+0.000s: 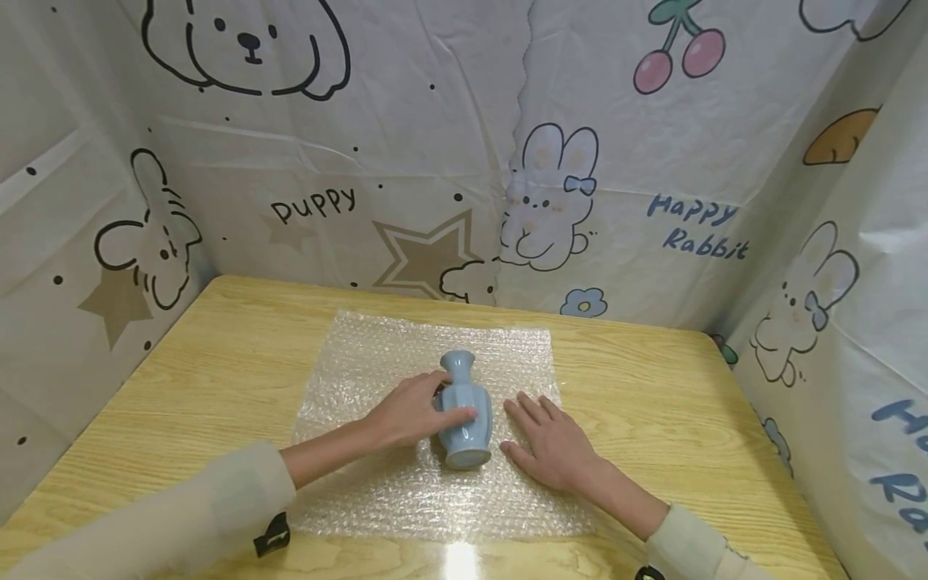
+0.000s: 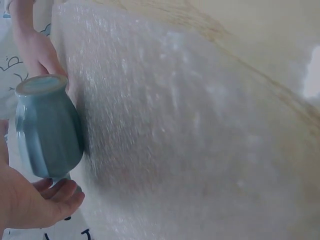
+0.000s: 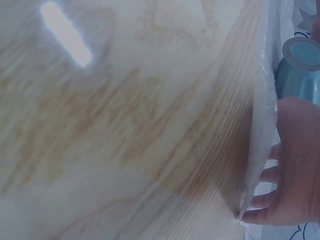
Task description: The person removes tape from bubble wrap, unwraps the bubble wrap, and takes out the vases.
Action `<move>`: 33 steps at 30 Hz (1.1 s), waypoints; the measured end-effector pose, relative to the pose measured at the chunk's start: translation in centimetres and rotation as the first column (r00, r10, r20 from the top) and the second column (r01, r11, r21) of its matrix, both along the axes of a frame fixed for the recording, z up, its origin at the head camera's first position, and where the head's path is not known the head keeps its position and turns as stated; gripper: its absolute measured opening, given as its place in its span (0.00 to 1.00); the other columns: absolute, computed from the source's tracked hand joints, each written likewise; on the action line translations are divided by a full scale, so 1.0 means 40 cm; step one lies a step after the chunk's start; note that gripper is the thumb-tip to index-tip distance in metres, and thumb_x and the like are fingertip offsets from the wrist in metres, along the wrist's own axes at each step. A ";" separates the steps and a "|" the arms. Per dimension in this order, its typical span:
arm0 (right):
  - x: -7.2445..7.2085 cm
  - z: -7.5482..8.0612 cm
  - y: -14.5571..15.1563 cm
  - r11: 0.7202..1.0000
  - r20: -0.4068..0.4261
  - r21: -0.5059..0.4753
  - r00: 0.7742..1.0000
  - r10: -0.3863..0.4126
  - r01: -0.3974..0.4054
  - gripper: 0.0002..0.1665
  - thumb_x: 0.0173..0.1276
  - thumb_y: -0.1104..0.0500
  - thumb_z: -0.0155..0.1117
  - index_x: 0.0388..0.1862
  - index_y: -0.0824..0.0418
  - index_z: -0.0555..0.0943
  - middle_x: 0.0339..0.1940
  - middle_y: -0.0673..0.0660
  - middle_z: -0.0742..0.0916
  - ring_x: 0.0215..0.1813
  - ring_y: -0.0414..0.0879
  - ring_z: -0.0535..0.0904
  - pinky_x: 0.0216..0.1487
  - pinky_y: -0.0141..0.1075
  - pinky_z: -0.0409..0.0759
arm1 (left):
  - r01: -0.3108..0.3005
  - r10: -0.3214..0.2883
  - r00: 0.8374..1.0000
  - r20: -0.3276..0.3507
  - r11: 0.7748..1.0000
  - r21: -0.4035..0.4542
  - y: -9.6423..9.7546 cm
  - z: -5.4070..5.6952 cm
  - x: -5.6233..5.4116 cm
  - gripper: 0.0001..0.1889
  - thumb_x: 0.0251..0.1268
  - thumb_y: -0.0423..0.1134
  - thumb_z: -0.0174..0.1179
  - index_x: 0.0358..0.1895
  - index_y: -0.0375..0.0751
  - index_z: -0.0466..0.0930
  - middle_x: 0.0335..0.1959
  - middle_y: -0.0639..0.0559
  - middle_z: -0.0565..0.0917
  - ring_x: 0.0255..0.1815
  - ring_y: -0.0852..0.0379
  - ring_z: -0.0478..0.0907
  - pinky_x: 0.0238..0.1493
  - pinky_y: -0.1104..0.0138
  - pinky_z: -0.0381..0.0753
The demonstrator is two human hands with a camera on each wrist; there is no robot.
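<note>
A pale blue glazed vase (image 1: 466, 419) lies on its side over the middle of a sheet of bubble wrap (image 1: 362, 491), its flared mouth toward the back and its foot toward me. My left hand (image 1: 413, 409) grips it from the left, thumb across the body and fingers at the neck. In the left wrist view the vase (image 2: 47, 130) shows its round foot, with the left fingers (image 2: 60, 200) curled at the neck end. Just right of the vase, my right hand (image 1: 554, 443) rests with fingers spread on the bubble wrap, apart from the vase.
The wrap lies on a wood-grain table (image 1: 188, 370). Behind and along both sides hangs a white cloth (image 1: 406, 145) printed with cartoon animals and words. A bright light reflection (image 1: 460, 560) shows near the table's front.
</note>
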State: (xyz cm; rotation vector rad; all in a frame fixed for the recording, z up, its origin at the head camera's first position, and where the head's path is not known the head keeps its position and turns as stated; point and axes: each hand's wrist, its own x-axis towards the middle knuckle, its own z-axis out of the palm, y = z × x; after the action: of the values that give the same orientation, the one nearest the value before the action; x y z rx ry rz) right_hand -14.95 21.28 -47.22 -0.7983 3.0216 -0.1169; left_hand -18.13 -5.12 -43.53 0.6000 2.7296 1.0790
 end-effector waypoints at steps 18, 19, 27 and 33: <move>0.001 -0.003 -0.001 1.000 -0.005 0.009 1.000 0.006 -0.006 0.39 0.77 0.39 0.50 0.76 0.60 0.65 0.75 0.65 0.69 0.72 0.66 0.64 0.69 0.56 0.67 | -0.088 0.057 0.973 0.222 0.987 0.132 0.032 -0.011 0.008 0.49 0.53 0.62 0.70 0.70 0.29 0.66 0.47 0.41 0.85 0.41 0.51 0.83 0.38 0.61 0.84; 0.001 -0.003 -0.001 1.000 -0.007 0.008 1.000 0.007 -0.007 0.39 0.77 0.39 0.50 0.76 0.60 0.65 0.75 0.65 0.69 0.72 0.66 0.64 0.69 0.56 0.67 | -0.092 0.056 0.968 0.245 0.986 0.137 0.033 -0.009 0.008 0.48 0.53 0.61 0.70 0.70 0.30 0.66 0.47 0.41 0.85 0.41 0.51 0.83 0.40 0.61 0.84; 0.000 -0.005 0.000 1.000 -0.015 0.001 1.000 0.011 -0.011 0.39 0.77 0.39 0.50 0.76 0.61 0.65 0.75 0.65 0.69 0.72 0.66 0.64 0.72 0.55 0.64 | -0.133 0.075 0.939 0.335 0.979 0.156 0.048 -0.001 0.005 0.44 0.53 0.58 0.71 0.67 0.32 0.70 0.43 0.45 0.84 0.39 0.52 0.82 0.41 0.60 0.83; 0.001 -0.005 0.001 1.000 -0.013 -0.001 1.000 0.007 -0.007 0.39 0.77 0.39 0.50 0.76 0.61 0.65 0.75 0.65 0.69 0.72 0.66 0.64 0.70 0.56 0.66 | -0.167 0.108 0.931 0.348 0.975 0.144 0.056 -0.004 0.001 0.42 0.51 0.59 0.72 0.62 0.31 0.73 0.40 0.46 0.84 0.38 0.52 0.81 0.43 0.59 0.83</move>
State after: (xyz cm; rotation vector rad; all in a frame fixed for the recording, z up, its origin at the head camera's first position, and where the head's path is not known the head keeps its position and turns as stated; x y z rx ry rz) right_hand -14.93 21.30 -47.44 -0.8134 3.0310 -0.1127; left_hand -18.08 -2.88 -43.68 0.2145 2.4243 1.3226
